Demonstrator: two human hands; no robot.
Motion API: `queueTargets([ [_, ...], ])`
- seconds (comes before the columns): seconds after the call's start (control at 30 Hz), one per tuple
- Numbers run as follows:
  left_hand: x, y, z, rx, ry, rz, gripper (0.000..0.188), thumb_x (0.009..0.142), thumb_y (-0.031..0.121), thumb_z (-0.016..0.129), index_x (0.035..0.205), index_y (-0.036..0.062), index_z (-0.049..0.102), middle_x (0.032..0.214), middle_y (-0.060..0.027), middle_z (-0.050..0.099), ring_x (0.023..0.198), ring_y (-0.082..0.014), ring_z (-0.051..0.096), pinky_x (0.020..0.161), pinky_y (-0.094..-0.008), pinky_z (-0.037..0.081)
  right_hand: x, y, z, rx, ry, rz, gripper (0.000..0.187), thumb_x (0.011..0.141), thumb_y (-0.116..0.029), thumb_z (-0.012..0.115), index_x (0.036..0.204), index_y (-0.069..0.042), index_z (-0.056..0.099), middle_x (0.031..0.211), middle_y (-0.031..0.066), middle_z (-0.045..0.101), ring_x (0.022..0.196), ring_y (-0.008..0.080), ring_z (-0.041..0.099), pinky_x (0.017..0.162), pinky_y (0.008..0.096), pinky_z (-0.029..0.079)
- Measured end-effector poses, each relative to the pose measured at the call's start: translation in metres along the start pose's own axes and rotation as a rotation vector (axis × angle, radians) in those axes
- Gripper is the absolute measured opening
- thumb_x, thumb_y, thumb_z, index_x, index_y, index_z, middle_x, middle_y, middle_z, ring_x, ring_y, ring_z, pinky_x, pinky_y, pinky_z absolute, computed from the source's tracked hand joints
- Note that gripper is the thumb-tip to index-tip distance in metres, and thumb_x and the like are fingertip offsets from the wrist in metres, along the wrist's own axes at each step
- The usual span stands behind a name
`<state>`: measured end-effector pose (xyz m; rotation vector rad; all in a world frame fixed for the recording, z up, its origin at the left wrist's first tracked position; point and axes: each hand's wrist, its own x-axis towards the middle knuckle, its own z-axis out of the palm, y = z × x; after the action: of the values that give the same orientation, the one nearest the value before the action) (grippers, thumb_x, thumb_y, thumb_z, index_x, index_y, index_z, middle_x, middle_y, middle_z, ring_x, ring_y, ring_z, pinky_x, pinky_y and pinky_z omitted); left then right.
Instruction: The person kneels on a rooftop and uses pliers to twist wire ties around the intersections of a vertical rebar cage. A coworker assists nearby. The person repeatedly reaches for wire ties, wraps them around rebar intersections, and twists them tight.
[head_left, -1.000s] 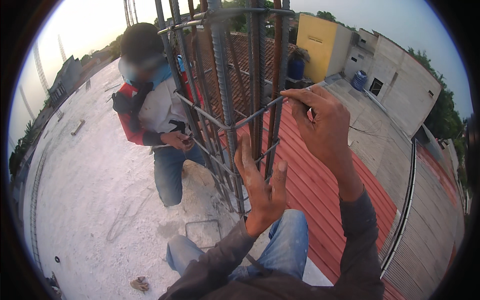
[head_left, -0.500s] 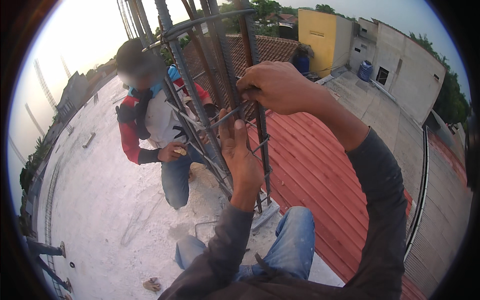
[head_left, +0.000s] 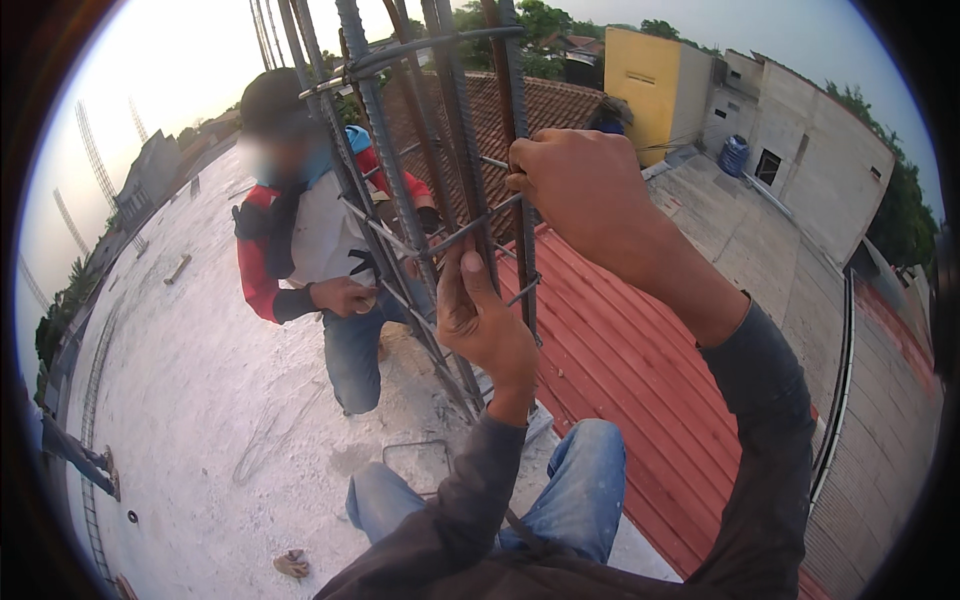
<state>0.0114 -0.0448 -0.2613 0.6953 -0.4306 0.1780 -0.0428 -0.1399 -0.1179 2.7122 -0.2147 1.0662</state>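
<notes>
A tall cage of ribbed steel bars [head_left: 462,130] rises before me, tied round with thinner steel stirrups [head_left: 437,41]. Just under one stirrup, my left hand [head_left: 490,335] is closed against the cage, thumb upright in front and fingers partly behind bars. My right hand [head_left: 590,185] is at the right corner bar, higher up, its thumb and fingers pinched together; what lies between them is hidden. Across the cage a co-worker kneels, one hand [head_left: 343,296] low beside the bars and the other [head_left: 428,218] partly hidden behind them.
Pale, rough concrete slab [head_left: 200,380] spreads to the left, with a bent steel stirrup [head_left: 418,462] by my knee and a crumpled brown scrap [head_left: 292,564]. Red corrugated roofing [head_left: 640,390] lies beyond the slab's edge at right. Another person's legs [head_left: 80,455] show far left.
My right hand has shifted right along the cage's corner, uncovering some bars. My left hand sits a little lower against the stirrup, its fingers more folded. The view has turned slightly.
</notes>
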Motion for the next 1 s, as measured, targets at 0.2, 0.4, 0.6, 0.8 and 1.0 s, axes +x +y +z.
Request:
queueTargets([
  [0.2, -0.004, -0.003, 0.000, 0.059, -0.052, 0.142, 0.042, 0.107, 0.003, 0.068, 0.146, -0.0112, 0.061, 0.144, -0.0251, 0.068, 0.136, -0.0272, 0.066, 0.113, -0.0370, 0.055, -0.047, -0.032, 0.000, 0.511, 0.062, 0.126, 0.019, 0.099, -0.011, 0.069, 0.109, 0.003, 0.076, 0.095, 0.0192, 0.075, 0.087, 0.0392, 0.077, 0.077, 0.0485, 0.061],
  [0.4, -0.008, -0.007, -0.016, 0.381, -0.132, 0.233, 0.037, 0.107, -0.001, 0.065, 0.143, -0.0093, 0.065, 0.149, -0.0230, 0.066, 0.137, -0.0283, 0.065, 0.115, -0.0378, 0.053, -0.093, -0.070, 0.047, 0.771, 0.265, 0.256, 0.035, 0.104, -0.004, 0.064, 0.138, 0.002, 0.071, 0.101, 0.0227, 0.074, 0.081, 0.0360, 0.076, 0.071, 0.0428, 0.059],
  [0.6, 0.004, 0.006, -0.038, 0.253, -0.321, 0.157, 0.039, 0.106, -0.002, 0.060, 0.145, -0.0098, 0.062, 0.146, -0.0247, 0.067, 0.135, -0.0292, 0.067, 0.116, -0.0390, 0.051, -0.135, -0.090, 0.052, 0.917, 0.179, 0.407, 0.039, 0.106, 0.003, 0.062, 0.144, 0.004, 0.067, 0.104, 0.0185, 0.076, 0.088, 0.0233, 0.074, 0.077, 0.0348, 0.057],
  [0.8, 0.007, 0.035, -0.035, 0.177, -0.427, -0.035, 0.048, 0.107, -0.001, 0.058, 0.153, -0.0096, 0.045, 0.142, -0.0312, 0.068, 0.121, -0.0267, 0.075, 0.097, -0.0337, 0.061, -0.132, -0.098, 0.059, 1.193, 0.125, 0.337, 0.041, 0.101, 0.006, 0.062, 0.141, 0.003, 0.068, 0.104, 0.0203, 0.073, 0.093, 0.0292, 0.072, 0.079, 0.0387, 0.055],
  [1.0, 0.009, 0.044, -0.030, 0.017, -0.335, -0.238, 0.028, 0.108, -0.004, 0.058, 0.133, -0.0038, 0.046, 0.141, -0.0292, 0.069, 0.102, -0.0146, 0.076, 0.086, -0.0260, 0.062, -0.116, -0.073, -0.003, 0.544, -0.087, 0.140, 0.023, 0.096, -0.007, 0.078, 0.118, 0.000, 0.077, 0.113, 0.0130, 0.078, 0.098, 0.0293, 0.075, 0.085, 0.0404, 0.055],
])
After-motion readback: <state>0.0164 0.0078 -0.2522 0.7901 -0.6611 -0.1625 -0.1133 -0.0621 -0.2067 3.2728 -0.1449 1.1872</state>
